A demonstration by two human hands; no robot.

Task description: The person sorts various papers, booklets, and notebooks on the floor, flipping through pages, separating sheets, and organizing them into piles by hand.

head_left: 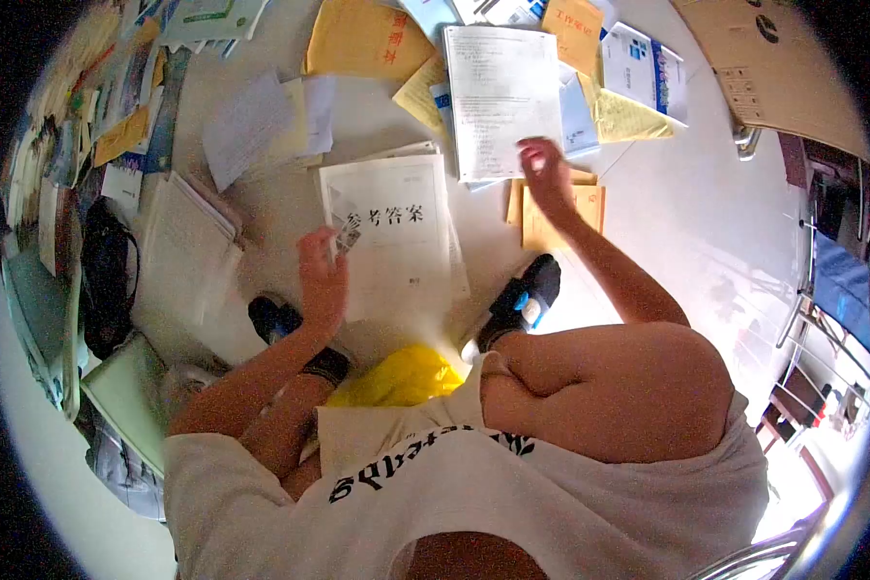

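My left hand [324,275] is closed at the left edge of a white booklet [396,256] with large black Chinese characters on its cover. A small, grey, shiny thing [346,235] shows at its fingertips, too unclear to name. Over the lower right edge of a stack of printed sheets [502,92] is my right hand [541,164], its fingers loosely bent and apart, somewhat blurred; whether it touches the paper cannot be told. Orange envelopes [578,217] lie just below that hand.
Loose papers [246,130] and a stack of papers [188,246] lie at the left. Further envelopes [367,39] and booklets [643,72] spread across the top. A cardboard box [773,58] stands at the upper right. A yellow bag [396,377] sits between the legs.
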